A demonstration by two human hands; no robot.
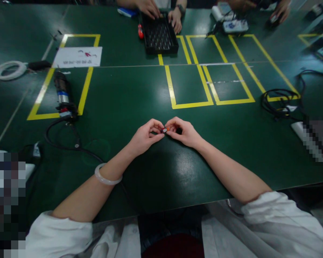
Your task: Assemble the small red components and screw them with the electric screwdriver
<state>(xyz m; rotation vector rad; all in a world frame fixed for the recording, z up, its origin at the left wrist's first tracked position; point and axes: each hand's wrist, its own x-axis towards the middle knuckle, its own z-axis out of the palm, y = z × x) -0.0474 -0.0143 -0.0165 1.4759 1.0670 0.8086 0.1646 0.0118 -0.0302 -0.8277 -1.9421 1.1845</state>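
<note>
Close to the middle of the green table (118,96), my two hands meet fingertip to fingertip. Between them is a tiny part (164,130) with white, orange and dark bits, too small to name. My left hand (148,136) pinches its left side with thumb and fingers. From the right, my right hand (184,132) pinches the orange end. Both wrists hover low over the tabletop, and the fingertips hide much of the part. A pale bangle (107,177) circles my left wrist.
An electric screwdriver (64,93) with a black cable lies at left, near a paper sheet (78,57) and a white tape-like ring (9,70). Across the table, a co-worker's hands touch a black tray (161,48). Coiled cable (278,102) lies right. Yellow tape marks rectangles.
</note>
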